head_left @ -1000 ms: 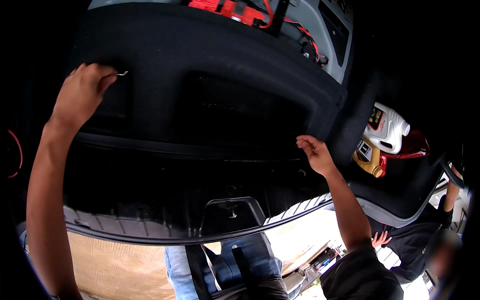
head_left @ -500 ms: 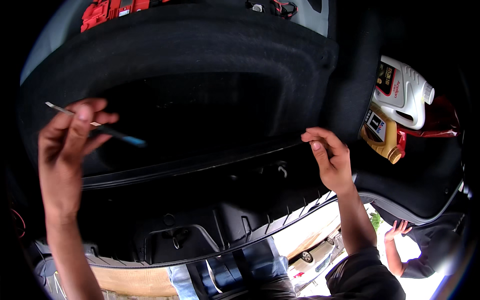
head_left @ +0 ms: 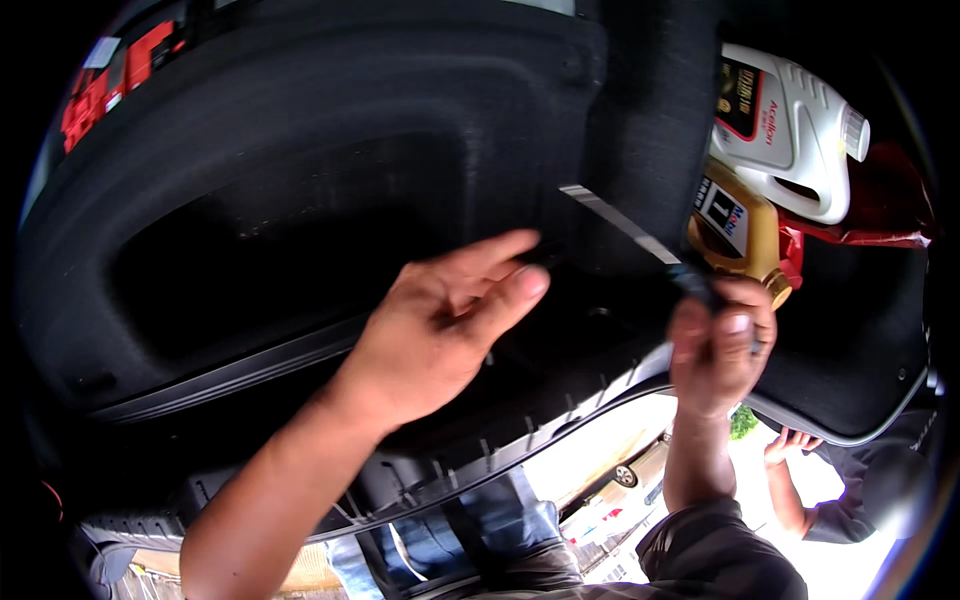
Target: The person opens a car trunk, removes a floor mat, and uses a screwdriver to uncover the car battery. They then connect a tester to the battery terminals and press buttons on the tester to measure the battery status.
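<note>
My right hand (head_left: 728, 345) is closed round the dark handle of a tool with a long, slim silver blade (head_left: 610, 220). The blade points up and to the left over the black trunk lining; motion blur keeps me from telling the exact kind of tool. My left hand (head_left: 430, 325) is in the middle, thumb and index finger stretched out and apart, left of the blade. A dark patch by those fingertips is too unclear to name. Beneath both hands lies the black recessed trunk floor (head_left: 400, 160).
At right, a white jug (head_left: 800, 140) and a gold oil bottle (head_left: 740, 225) lie beside a dark red bag (head_left: 890, 200). Red items (head_left: 120, 80) sit at the upper left. A trim panel with ribs (head_left: 430, 470) crosses the near edge. Another person's hand (head_left: 790, 445) touches the car at lower right.
The silver-bladed tool has passed from my left hand to my right. My left hand has moved right to the middle, my right hand slightly right and down. The view has shifted.
</note>
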